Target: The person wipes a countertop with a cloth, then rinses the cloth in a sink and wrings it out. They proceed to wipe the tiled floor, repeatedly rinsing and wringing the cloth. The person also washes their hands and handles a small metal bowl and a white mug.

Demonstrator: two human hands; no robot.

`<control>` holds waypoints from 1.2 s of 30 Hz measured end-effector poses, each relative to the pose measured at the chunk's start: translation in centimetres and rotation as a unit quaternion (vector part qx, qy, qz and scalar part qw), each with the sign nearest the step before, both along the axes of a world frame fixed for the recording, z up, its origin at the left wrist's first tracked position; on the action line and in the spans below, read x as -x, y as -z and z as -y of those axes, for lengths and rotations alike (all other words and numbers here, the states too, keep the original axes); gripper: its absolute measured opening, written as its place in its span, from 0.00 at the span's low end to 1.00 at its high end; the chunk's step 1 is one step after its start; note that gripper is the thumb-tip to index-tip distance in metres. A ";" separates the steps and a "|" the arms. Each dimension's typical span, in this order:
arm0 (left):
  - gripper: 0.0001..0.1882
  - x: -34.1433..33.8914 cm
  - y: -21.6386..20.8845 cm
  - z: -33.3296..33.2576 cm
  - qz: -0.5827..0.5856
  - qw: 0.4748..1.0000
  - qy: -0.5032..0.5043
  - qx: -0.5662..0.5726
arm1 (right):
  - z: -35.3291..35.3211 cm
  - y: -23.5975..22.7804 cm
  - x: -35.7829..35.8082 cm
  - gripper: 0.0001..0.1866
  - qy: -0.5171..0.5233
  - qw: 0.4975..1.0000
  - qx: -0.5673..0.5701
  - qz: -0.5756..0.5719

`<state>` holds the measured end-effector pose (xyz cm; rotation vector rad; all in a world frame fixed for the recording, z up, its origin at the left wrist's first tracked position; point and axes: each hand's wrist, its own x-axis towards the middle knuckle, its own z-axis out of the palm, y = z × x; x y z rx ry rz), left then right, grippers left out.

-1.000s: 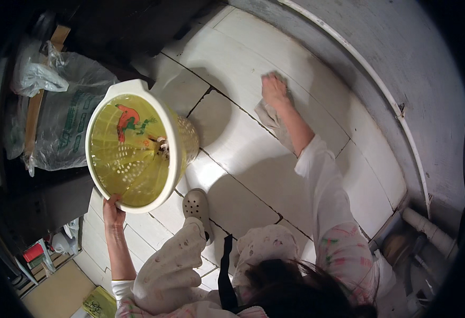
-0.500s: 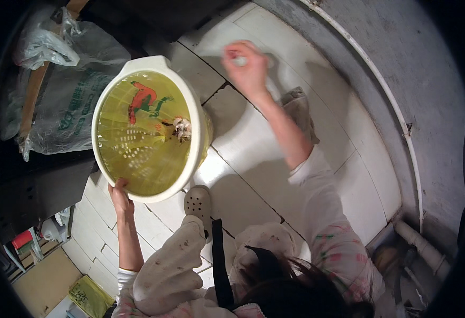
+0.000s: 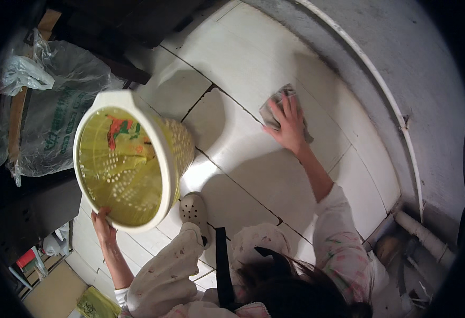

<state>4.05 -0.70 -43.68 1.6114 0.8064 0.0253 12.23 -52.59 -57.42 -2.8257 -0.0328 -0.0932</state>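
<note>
My left hand point(image 3: 104, 228) is closed round the near rim of a wastebasket point(image 3: 164, 164). The wastebasket is tilted, with a thick white rim and perforated sides. A yellow, see-through plastic bag point(image 3: 132, 191) with a red and green print lines it. To the right, my right hand point(image 3: 290, 127) lies over a folded grey cloth point(image 3: 271, 114) on the floor. Its fingers are spread across the cloth, which is partly hidden beneath them. Below the wastebasket one of my feet shows, in a beige clog point(image 3: 192, 209).
White floor tiles point(image 3: 243, 185) with dark joints spread around me. Dark furniture with clear plastic bags point(image 3: 57, 116) stands at the left. A grey wall point(image 3: 391, 69) with a thin white pipe point(image 3: 373, 69) bounds the right. A yellow bag point(image 3: 93, 303) lies at the lower left.
My right hand, raised and blurred before, has come down onto the grey cloth. The wastebasket has moved left and nearer and tilted further; the crumpled whitish litter inside it no longer shows.
</note>
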 end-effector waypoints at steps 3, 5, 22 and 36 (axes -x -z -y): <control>0.17 2.1 -1.5 -4.5 -0.045 0.998 -0.018 -0.040 | 3.8 6.8 2.2 0.25 -0.115 0.988 0.098 0.035; 0.17 3.4 -2.3 -7.7 -0.041 0.998 -0.025 -0.045 | 6.5 9.8 -0.2 0.24 -0.016 0.992 0.109 0.062; 0.22 8.5 2.1 -12.6 -0.043 0.988 -0.144 0.015 | -27.1 13.0 -21.9 0.17 -0.223 0.972 -0.073 0.030; 0.08 5.1 -0.9 -10.7 0.007 0.998 0.037 0.054 | -3.2 6.4 8.2 0.22 -0.030 0.997 0.036 0.067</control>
